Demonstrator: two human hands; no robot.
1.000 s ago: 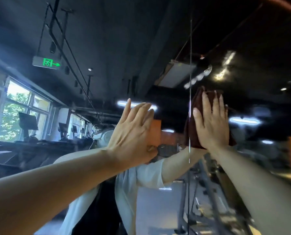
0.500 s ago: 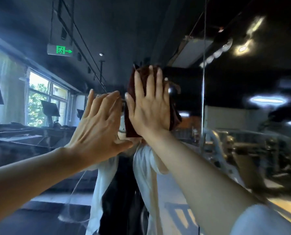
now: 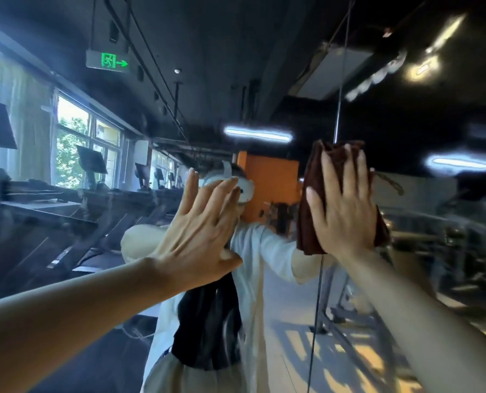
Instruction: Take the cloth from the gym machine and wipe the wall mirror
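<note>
The left hand (image 3: 199, 234) is flat and wide, holding nothing, up by the wall mirror (image 3: 66, 222); the right hand (image 3: 345, 214) presses the brown cloth (image 3: 311, 211) flat on the glass; best to push gently and rub in long, even rows.

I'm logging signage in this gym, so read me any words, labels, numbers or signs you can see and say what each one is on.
No readable words or numbers anywhere.
Exit sign, hanging from the ceiling as seen in the wall mirror: a green running-figure pictogram and an arrow, no text.
Treadmill screens: dark, nothing legible.
</note>
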